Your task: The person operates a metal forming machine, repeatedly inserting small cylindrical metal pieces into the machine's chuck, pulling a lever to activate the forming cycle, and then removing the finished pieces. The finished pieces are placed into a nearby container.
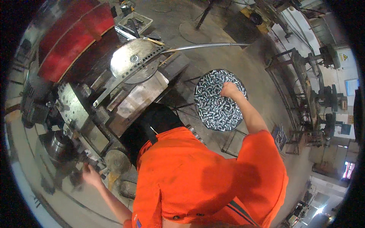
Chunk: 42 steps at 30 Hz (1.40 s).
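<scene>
My right hand [229,90] reaches out to the right into a round basin [202,83] heaped with several small shiny metal cylinders [216,110]; its fingers are curled on top of the heap, and what they hold is hidden. My left hand [90,174] is stretched down to the left, at the dark metal parts of a lathe-like machine [72,114], close to its round steel chuck [59,143]. I cannot tell whether it grips a handle there. My orange work shirt [197,178] fills the lower middle of the view.
A round perforated steel disc [133,60] with a long bent rod [205,46] sits on the machine's top. A red cover [72,38] lies at the upper left. A grey tray of tools [133,23] stands behind. Metal frames and machines [304,87] line the right side.
</scene>
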Motion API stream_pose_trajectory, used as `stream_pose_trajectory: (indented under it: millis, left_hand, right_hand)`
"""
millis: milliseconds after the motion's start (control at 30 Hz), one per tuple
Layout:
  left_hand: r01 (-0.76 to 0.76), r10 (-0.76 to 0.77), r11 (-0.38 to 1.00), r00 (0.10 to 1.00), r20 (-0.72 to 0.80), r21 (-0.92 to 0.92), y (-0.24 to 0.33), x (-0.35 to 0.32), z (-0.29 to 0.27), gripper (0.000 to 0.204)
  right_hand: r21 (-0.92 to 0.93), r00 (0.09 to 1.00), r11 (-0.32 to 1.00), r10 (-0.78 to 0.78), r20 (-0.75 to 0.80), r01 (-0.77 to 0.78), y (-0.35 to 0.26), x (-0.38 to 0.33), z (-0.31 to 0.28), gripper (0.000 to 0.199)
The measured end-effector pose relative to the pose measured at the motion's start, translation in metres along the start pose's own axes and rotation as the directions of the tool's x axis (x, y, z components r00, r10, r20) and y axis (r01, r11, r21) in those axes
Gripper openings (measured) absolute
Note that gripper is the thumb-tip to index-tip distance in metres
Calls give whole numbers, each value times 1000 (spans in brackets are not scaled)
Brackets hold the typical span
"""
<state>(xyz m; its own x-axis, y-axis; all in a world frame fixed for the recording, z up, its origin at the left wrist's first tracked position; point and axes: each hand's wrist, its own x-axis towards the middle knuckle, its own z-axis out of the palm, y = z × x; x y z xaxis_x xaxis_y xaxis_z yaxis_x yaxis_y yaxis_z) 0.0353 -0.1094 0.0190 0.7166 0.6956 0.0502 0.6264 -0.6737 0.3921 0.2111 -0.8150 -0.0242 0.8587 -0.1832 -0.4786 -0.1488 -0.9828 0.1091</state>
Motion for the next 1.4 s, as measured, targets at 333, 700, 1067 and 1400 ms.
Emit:
stream_pose_trajectory:
  millis: [333, 700, 1067, 1400]
  left_hand:
    - [-78, 73, 993, 996, -59, -85, -8, -2, 6, 24]
    - [-165, 244, 926, 949, 201, -340, 15, 1, -26, 23]
    - [388, 541, 402, 630, 557, -829, 217, -49, -28, 43]
    - [550, 516, -129, 748, 418, -825, 198, -59, -11, 34]
  right_hand:
    - [-136, 968, 983, -91, 232, 125, 11, 42, -9, 31]
    - [40, 969, 996, -65, -237, 77, -4, -2, -38, 25]
    - [439, 109, -253, -753, -649, 862, -294, -117, -143, 43]
    - [225, -64, -326, -682, -729, 918, -362, -147, -134, 40]
